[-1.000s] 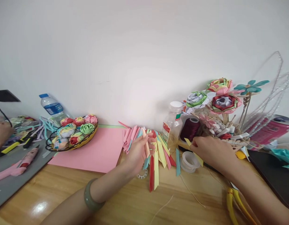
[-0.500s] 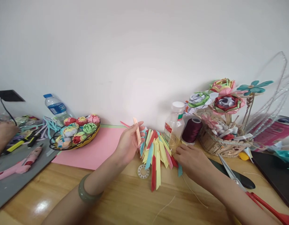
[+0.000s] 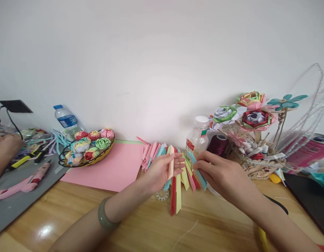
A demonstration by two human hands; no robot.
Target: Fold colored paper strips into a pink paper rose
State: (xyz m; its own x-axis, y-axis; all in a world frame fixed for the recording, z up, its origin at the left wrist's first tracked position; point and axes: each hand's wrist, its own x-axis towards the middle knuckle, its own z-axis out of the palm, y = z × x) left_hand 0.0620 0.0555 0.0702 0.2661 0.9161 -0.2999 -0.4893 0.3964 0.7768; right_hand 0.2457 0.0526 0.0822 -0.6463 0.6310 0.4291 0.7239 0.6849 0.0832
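Observation:
My left hand (image 3: 158, 173) is closed on a folded peach paper strip (image 3: 171, 162), pinned upright under the thumb, with the other fingers reaching out behind it. My right hand (image 3: 223, 175) pinches a folded blue paper strip (image 3: 201, 178), tilted just beside the left fingertips. Behind and below both hands lies a fanned pile of folded strips (image 3: 151, 154) in pink, blue, yellow and red. Two long ones, a red strip (image 3: 173, 196) and a pale yellow strip (image 3: 178, 196), stick out toward me. Part of the pile is hidden by my left hand.
A clear bottle (image 3: 197, 138) and a purple thread spool (image 3: 217, 144) stand behind my right hand. To the left are pink paper (image 3: 117, 171), a basket of paper flowers (image 3: 92, 161) and a glue gun (image 3: 25, 183). Another person's hand (image 3: 8, 148) is at far left.
The right hand held a yellow strip at first, then went to the blue strip on the table; now it has that one raised near the left hand. The left hand kept its peach strip.

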